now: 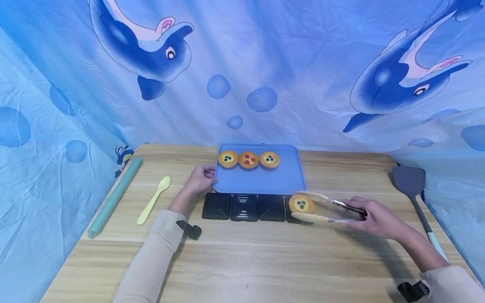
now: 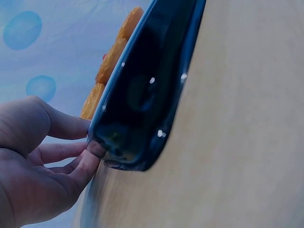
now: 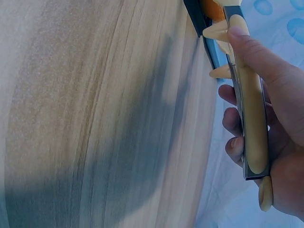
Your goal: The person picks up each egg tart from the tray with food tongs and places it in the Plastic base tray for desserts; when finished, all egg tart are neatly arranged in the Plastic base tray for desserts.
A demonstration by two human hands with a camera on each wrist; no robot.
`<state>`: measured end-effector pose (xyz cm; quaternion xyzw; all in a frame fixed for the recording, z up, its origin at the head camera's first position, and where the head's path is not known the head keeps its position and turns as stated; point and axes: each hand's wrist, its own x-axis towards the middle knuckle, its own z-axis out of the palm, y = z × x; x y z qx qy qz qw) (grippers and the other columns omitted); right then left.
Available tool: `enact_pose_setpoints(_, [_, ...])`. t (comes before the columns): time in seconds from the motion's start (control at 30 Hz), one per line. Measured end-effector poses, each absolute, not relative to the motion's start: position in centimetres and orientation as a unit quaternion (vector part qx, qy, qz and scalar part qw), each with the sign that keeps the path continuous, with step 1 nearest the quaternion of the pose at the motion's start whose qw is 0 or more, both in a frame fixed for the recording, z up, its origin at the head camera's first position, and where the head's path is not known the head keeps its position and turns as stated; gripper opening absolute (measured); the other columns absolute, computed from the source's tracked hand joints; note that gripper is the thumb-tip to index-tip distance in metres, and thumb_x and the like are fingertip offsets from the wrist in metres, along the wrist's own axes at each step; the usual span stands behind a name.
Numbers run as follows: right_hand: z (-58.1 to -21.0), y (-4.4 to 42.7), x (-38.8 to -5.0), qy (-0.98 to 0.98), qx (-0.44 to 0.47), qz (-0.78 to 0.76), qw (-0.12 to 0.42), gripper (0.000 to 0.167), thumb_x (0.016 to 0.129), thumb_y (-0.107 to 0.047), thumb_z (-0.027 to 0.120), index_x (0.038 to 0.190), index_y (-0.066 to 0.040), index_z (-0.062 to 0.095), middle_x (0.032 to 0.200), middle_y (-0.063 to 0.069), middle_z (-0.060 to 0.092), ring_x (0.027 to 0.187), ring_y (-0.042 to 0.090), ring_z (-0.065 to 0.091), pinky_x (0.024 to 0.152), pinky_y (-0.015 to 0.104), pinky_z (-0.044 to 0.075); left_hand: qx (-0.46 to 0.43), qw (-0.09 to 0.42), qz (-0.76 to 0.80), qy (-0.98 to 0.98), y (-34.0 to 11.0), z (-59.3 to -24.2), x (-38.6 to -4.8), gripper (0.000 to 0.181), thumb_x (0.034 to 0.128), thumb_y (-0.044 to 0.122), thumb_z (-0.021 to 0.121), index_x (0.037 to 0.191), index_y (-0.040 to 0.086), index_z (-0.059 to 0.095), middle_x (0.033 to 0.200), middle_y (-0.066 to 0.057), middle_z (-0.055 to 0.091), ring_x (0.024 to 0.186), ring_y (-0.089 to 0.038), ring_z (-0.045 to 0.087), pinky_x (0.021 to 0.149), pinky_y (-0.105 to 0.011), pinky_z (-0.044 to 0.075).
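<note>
My left hand [image 1: 199,179] pinches the left edge of a blue tray [image 1: 261,181], thumb and fingers meeting at its rim in the left wrist view. On the tray's back half sit three tarts in a row, the middle tart [image 1: 248,160] topped with red pieces, the outer two with dark berries. With my right hand [image 1: 379,219] I grip a pair of tongs [image 1: 337,219] with cream-coloured tips. Between those tips is a berry-topped tart [image 1: 301,204], over the rightmost black square dish [image 1: 303,219]; whether it touches the dish cannot be told.
More black dishes [image 1: 244,208] line the tray's front edge. To the left lie a pale yellow spoon [image 1: 153,201] and a green rolling pin [image 1: 115,198]. A dark spatula [image 1: 410,181] lies at the table's right edge. A blue dolphin-print curtain [image 1: 295,63] hangs behind.
</note>
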<state>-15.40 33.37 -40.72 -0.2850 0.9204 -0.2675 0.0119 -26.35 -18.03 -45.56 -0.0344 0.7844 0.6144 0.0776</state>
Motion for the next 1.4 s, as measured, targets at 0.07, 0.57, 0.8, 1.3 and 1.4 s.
enact_pose_setpoints(0.07, [-40.7,33.4,-15.5,0.922,-0.281,-0.267,0.013,0.064,0.077,-0.032,0.085,0.127,0.001,0.064,0.089,-0.001,0.059,0.057,0.000,0.043,0.050,0.021,0.038,-0.032,0.076,0.610,0.788,-18.1,-45.5,-26.3,0.055,0.0797,-0.018,0.059,0.133,-0.013,0.050,0.111,-0.022,0.053,0.095,-0.026,0.053,0.077,-0.025,0.054])
enact_pose_setpoints(0.57, [-39.7,32.5,-15.8,0.933,-0.242,-0.268,0.001,0.081,0.067,-0.039,0.091,0.131,0.001,0.060,0.081,0.001,0.056,0.056,0.003,0.043,0.047,0.023,0.038,-0.039,0.083,0.622,0.778,-18.5,-45.5,-26.3,0.057,0.0787,-0.020,0.058,0.135,-0.014,0.048,0.111,-0.022,0.053,0.095,-0.026,0.055,0.076,-0.026,0.056])
enact_pose_setpoints(0.8, [-38.8,31.9,-17.1,0.934,-0.229,-0.273,-0.033,0.078,0.071,-0.031,0.090,0.131,0.006,0.057,0.068,-0.005,0.054,0.056,0.006,0.046,0.044,0.025,0.040,-0.041,0.081,0.628,0.773,-18.3,-45.5,-26.1,0.057,0.0783,-0.021,0.058,0.134,-0.014,0.049,0.110,-0.022,0.053,0.093,-0.026,0.054,0.074,-0.027,0.056])
enact_pose_setpoints(1.3, [-38.4,27.7,-25.1,0.934,-0.245,-0.261,0.007,0.080,0.082,-0.038,0.081,0.142,0.005,0.048,0.073,0.004,0.058,0.053,0.013,0.049,0.044,0.029,0.041,-0.031,0.076,0.617,0.783,-18.1,-45.5,-26.3,0.054,0.0791,-0.019,0.061,0.132,-0.014,0.051,0.108,-0.021,0.054,0.093,-0.026,0.055,0.080,-0.029,0.055])
enact_pose_setpoints(1.4, [-38.5,26.8,-26.5,0.937,-0.240,-0.252,0.017,0.083,0.082,-0.041,0.080,0.144,0.004,0.046,0.078,0.006,0.060,0.054,0.014,0.051,0.044,0.030,0.042,-0.029,0.071,0.616,0.784,-18.1,-45.4,-26.3,0.054,0.0790,-0.019,0.061,0.132,-0.014,0.050,0.107,-0.020,0.054,0.093,-0.026,0.055,0.078,-0.028,0.055])
